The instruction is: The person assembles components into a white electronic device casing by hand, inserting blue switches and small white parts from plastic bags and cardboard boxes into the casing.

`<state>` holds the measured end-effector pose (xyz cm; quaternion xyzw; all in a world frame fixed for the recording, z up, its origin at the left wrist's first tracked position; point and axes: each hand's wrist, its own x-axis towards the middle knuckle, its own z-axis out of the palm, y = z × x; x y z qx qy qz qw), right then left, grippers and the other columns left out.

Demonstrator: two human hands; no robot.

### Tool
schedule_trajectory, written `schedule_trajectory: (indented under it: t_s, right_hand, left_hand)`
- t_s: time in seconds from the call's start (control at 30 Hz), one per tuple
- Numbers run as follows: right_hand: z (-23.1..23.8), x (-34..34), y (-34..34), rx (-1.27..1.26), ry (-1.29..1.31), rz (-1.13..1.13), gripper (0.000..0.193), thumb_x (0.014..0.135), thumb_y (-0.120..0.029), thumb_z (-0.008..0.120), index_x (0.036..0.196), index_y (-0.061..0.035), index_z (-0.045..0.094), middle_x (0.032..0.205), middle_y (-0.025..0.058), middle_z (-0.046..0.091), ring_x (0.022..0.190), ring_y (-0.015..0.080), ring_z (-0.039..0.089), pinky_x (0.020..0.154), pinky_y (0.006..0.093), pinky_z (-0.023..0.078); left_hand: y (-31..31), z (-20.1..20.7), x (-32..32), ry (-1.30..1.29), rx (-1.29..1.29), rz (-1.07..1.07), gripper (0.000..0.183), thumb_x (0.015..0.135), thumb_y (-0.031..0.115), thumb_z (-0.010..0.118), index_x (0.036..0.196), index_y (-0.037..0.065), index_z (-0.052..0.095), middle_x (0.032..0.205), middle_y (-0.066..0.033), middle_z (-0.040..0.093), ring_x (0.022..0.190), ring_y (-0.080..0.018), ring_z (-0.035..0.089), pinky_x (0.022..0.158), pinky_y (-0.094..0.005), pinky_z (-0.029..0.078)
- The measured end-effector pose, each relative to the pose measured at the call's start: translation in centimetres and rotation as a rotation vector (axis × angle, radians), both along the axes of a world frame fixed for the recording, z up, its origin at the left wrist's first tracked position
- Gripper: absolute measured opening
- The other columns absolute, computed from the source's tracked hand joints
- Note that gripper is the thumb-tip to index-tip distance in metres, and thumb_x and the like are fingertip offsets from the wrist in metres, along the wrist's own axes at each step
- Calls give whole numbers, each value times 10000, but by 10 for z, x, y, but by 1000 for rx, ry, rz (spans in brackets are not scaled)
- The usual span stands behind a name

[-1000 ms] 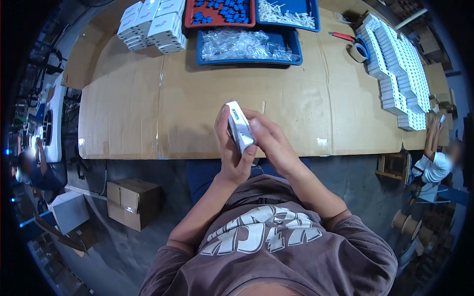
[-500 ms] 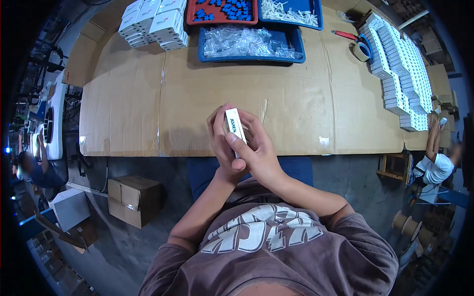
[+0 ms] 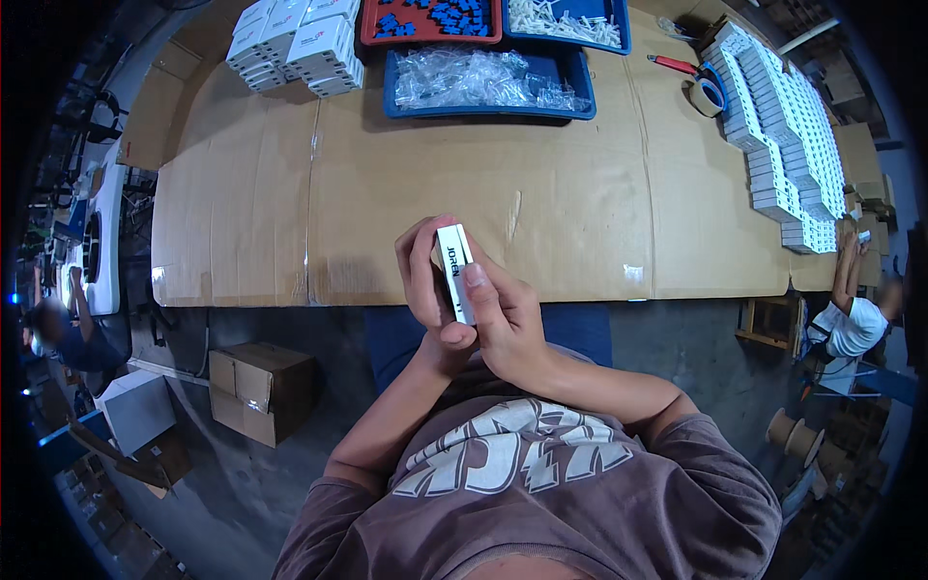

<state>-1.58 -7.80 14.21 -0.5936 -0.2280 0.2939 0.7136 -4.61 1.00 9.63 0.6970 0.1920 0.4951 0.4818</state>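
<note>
Cardboard-covered table (image 3: 580,193) fills the view, the person seated at its near edge. Both hands meet just over that edge: left hand (image 3: 425,285) wraps the back of a small white box (image 3: 454,271), right hand (image 3: 503,314) closes on its front, thumb laid along the narrow side; box held edge-up, clear of the table. Judged step: pressing the packed box closed, end flaps likely the part being seated, though the flaps themselves are hidden by fingers. Next move seems to call for a firm pinch at the ends, then a free spot among the finished stock. Containers, large to small: long stacked rows of white boxes (image 3: 788,135) at far right; another stack of white boxes (image 3: 295,43) far left; blue tray (image 3: 488,82) of clear plastic bags; red tray (image 3: 430,21) of small blue parts; second blue tray (image 3: 570,21) of white parts. Tape dispenser (image 3: 704,92) beside the right rows.
</note>
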Motion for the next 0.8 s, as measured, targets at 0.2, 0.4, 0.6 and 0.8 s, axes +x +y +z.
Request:
schedule_trajectory:
  t_s: [0.2, 0.4, 0.6, 0.8]
  right_hand:
    - [2, -5, -6, -86, -80, -1, 508, 1141, -295, 416, 1497, 59, 495, 905, 78, 635, 815, 119, 571, 725, 286, 496]
    - [3, -9, -5, -62, -81, -37, 518, 1148, -323, 385, 1477, 55, 518, 784, 30, 552, 707, 102, 499, 625, 296, 440]
    - [-4, -10, -8, -36, -72, -67, 499, 1155, -344, 357, 1339, 55, 594, 783, 20, 545, 717, 96, 487, 633, 289, 434]
    - [-2, 27, -2, -25, 65, 90, 671, 1147, -494, 283, 1544, 18, 459, 1191, 123, 640, 1111, 189, 593, 979, 316, 479]
  left_hand:
    - [-5, 1, -1, -11, 23, 20, 1231, 860, 961, 194, 1263, -130, 594, 1190, -255, 583, 1068, -343, 602, 918, -439, 507]
    - [-5, -10, 0, -71, 94, 23, 1174, 892, 917, 228, 1272, -134, 585, 1204, -270, 578, 1105, -364, 598, 935, -457, 517]
    - [-6, -9, -1, -75, 135, 12, 1168, 893, 910, 246, 1304, -137, 561, 1219, -277, 569, 1125, -373, 589, 959, -472, 511]
    - [5, -11, 6, -4, 3, -180, 1225, 867, 927, 388, 1501, -121, 386, 1366, -252, 461, 1271, -361, 493, 1066, -480, 417]
